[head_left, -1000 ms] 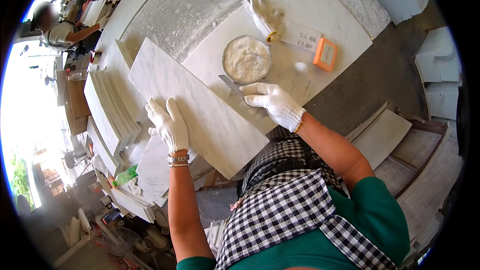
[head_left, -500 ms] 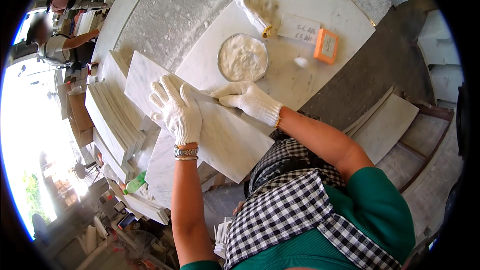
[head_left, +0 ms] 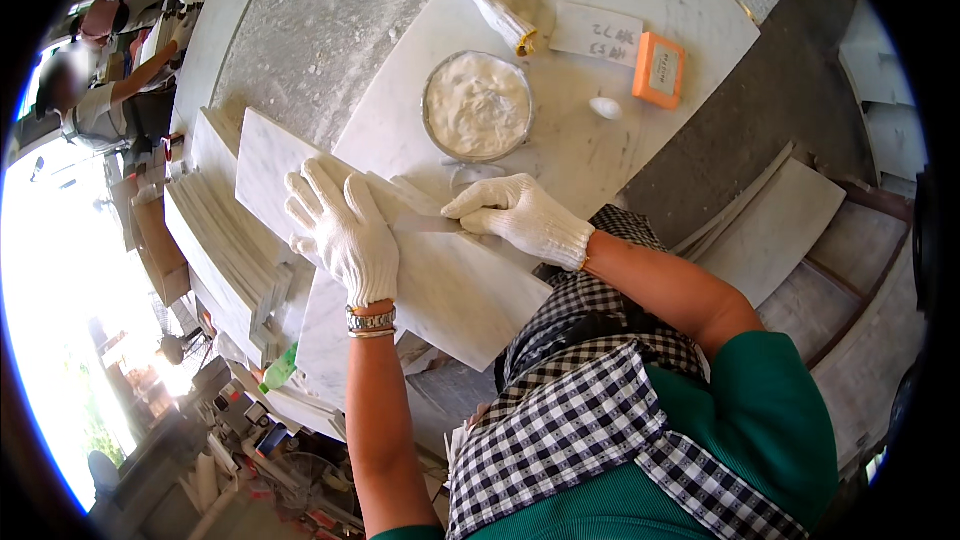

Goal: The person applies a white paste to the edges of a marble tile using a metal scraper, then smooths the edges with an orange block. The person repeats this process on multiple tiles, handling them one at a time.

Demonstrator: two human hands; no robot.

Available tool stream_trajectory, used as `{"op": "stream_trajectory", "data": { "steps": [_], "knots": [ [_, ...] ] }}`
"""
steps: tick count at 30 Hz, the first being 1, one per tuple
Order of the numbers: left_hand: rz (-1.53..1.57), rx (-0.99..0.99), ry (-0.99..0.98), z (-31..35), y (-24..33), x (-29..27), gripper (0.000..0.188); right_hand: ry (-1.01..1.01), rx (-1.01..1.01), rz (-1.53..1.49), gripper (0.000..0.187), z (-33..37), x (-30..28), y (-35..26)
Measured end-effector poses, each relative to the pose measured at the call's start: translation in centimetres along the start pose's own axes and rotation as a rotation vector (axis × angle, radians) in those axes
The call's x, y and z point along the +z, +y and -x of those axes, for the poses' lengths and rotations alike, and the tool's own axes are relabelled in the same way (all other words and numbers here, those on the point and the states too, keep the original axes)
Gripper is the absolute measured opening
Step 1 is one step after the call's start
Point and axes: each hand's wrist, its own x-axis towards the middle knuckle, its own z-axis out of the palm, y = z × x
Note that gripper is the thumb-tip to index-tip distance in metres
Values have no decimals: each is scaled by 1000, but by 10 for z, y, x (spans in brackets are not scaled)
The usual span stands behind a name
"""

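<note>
A white marble slab with grey veins (head_left: 460, 300) lies aslant in front of me. My left hand (head_left: 347, 240), in a white knitted glove, rests on its upper face with the fingers spread. In my right hand (head_left: 525, 222), also gloved, the fingers are pinched round a putty knife (head_left: 428, 224). Its thin blade points left across the slab's face, and its handle is mostly hidden in the glove. Beyond the slab stands a round bowl (head_left: 424, 118) of thick white paste (head_left: 480, 105).
A spare glove (head_left: 495, 10), a written-on white piece (head_left: 597, 32), an orange box (head_left: 659, 72) and a small white lump (head_left: 605, 108) lie on the marble worktop (head_left: 400, 140). Stacked slabs (head_left: 215, 250) stand left, more slabs (head_left: 770, 220) right. Another person (head_left: 95, 110) works at far left.
My right hand has moved a little right and nearer me, and the putty knife's blade now shows plainly on the slab. My left hand stays spread on the slab. The view has shifted slightly.
</note>
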Motion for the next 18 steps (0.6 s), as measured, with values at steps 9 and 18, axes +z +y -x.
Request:
{"op": "stream_trajectory", "data": {
  "steps": [9, 18],
  "knots": [
    [25, -19, -8, 0, -1, -1, 66, -25, -57, 47, 21, 3, 0, -3],
    [46, 4, -13, -2, 2, -1, 66, 24, -160, 15, 14, -9, 6, -8]
  ]
}}
